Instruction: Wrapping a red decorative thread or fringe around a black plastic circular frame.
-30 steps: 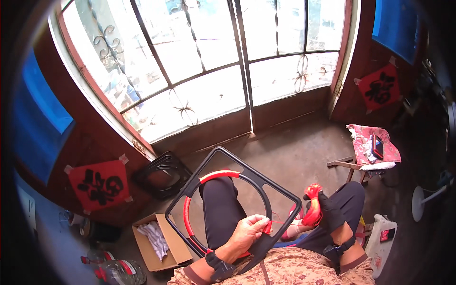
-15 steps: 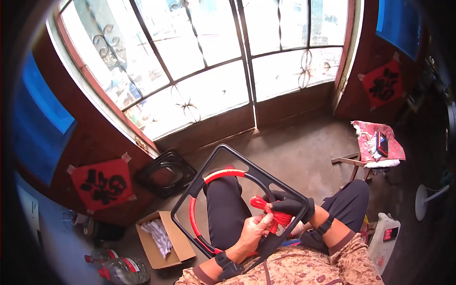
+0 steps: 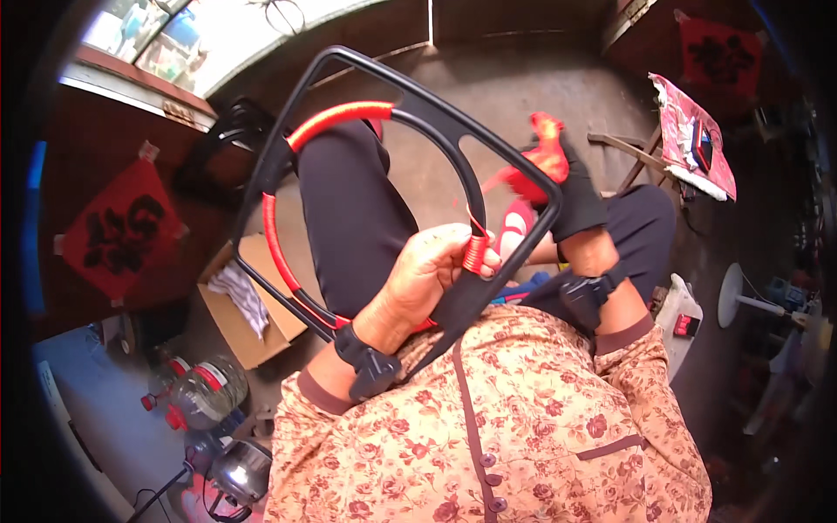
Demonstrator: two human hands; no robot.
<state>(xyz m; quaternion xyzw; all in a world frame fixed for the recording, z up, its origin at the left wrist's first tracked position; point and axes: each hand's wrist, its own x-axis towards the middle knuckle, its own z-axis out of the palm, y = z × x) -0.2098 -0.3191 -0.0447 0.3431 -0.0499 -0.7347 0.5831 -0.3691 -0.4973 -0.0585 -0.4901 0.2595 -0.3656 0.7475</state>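
A black squarish frame point(image 3: 425, 94) with a round inner ring lies tilted over my lap. Red cord point(image 3: 342, 118) is wound tightly round several stretches of the ring. My left hand point(image 3: 427, 266) is closed on the ring's near right part, thumb and fingers at a short red winding point(image 3: 475, 253). Beyond the frame's right side, my right hand point(image 3: 571, 179), in a black glove, holds a bundle of red cord point(image 3: 542, 161). Motion smears the bundle, and the glove's fingers are partly hidden behind it. A strand of cord runs from it towards the winding.
At left stands an open cardboard box point(image 3: 253, 340) with a striped cloth point(image 3: 240, 296) inside. Large clear bottles point(image 3: 209, 392) and a metal kettle point(image 3: 242, 471) are nearer. A stool with a pink cloth point(image 3: 680, 118) stands far right, a white fan point(image 3: 731, 295) nearer.
My right hand has swung out, away from my left hand, carrying the cord bundle past the frame's right side. The left hand now grips the ring at the winding. The view has tipped downward.
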